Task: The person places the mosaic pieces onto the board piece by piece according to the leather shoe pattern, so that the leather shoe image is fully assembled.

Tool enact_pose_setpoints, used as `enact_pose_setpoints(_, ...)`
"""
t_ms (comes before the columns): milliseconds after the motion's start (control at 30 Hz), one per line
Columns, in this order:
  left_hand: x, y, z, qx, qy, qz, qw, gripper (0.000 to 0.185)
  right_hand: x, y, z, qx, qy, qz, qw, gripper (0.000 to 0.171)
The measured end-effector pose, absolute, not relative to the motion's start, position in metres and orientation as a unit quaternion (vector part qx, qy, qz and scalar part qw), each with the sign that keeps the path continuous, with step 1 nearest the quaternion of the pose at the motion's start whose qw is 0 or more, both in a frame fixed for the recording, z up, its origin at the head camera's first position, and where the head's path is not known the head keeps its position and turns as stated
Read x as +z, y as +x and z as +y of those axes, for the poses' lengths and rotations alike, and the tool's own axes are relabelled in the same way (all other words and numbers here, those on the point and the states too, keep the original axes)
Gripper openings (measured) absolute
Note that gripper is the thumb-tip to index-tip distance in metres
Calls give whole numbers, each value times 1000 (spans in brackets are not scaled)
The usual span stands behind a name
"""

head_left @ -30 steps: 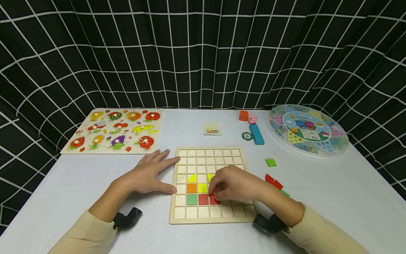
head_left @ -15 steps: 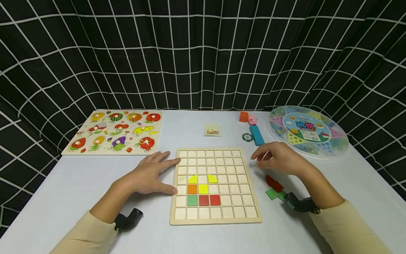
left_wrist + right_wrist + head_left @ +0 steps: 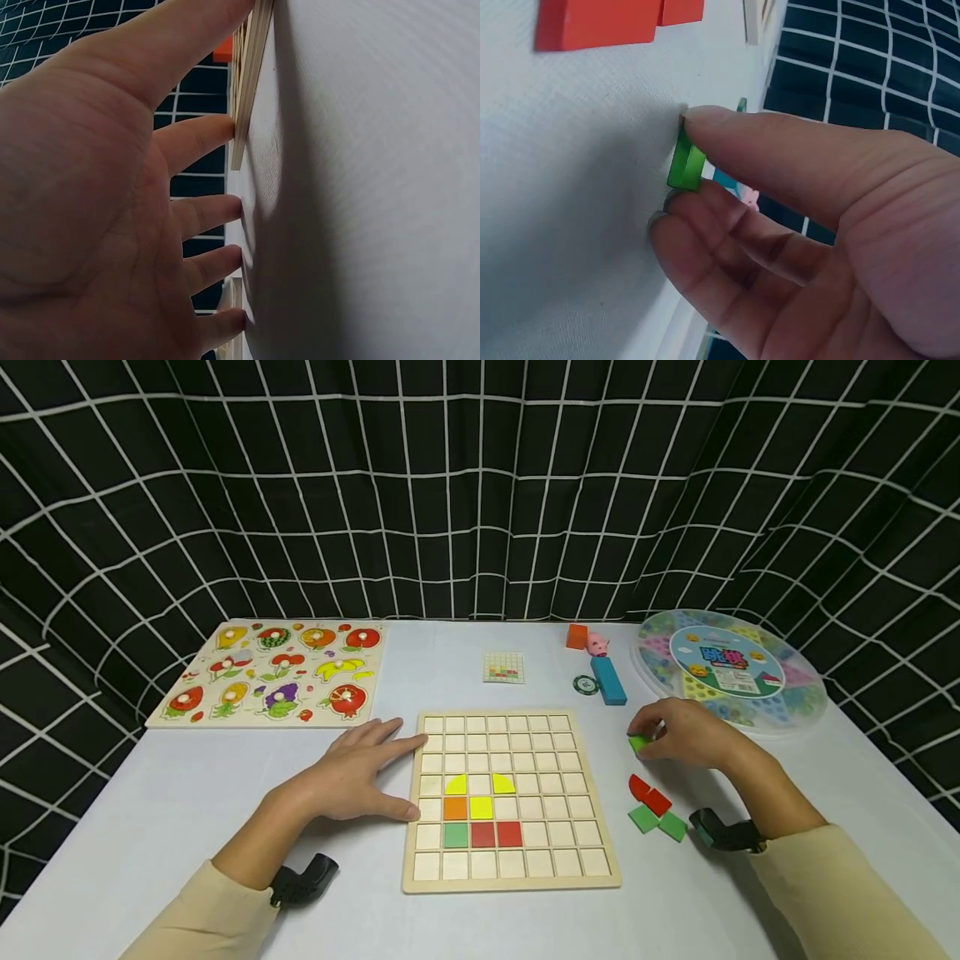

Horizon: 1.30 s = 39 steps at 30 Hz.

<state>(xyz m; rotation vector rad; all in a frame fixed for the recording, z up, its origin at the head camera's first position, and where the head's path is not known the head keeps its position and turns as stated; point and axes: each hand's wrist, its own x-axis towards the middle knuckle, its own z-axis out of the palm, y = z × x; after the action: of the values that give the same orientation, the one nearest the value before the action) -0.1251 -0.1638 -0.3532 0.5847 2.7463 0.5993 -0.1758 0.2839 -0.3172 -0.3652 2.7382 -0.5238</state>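
My right hand (image 3: 686,735) pinches a light green square tile (image 3: 685,163) between thumb and fingertips, low over the white cloth to the right of the wooden grid board (image 3: 512,883). My left hand (image 3: 360,772) lies spread at the board's left edge, thumb and index fingertip touching its rim. In the left wrist view the other fingertips (image 3: 232,256) meet the cloth. Set in the board are two yellow quarter-round tiles (image 3: 503,784), an orange square (image 3: 454,808), a yellow square (image 3: 481,808), a green square (image 3: 455,836) and two red squares (image 3: 509,834).
Below my right hand lie red tiles (image 3: 657,802) and green tiles (image 3: 642,818). A small pattern card (image 3: 504,667), poker chip (image 3: 586,685), blue block (image 3: 609,682), orange block (image 3: 577,637) and pig figure (image 3: 597,644) sit behind. A fruit puzzle (image 3: 270,672) and round game box (image 3: 731,668) flank them.
My right hand has left a red square on the board, moved up and right, and taken hold of the light green tile. My left hand has stayed at the board's edge.
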Motion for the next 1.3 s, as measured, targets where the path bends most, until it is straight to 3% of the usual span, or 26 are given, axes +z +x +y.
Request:
enact_pose_setpoints(600,-352,-127,-164,204,199,948,141,97,-300,-165,263,-315,-153,920,175,10)
enact_pose_setpoints(1100,-355,-126,-163,208,198,947,141,97,-315,-126,185,-388,-227,844,293,5)
enact_pose_setpoints(1300,-354,-126,-164,207,197,948,139,97,-323,-117,167,-363,-250,849,293,14)
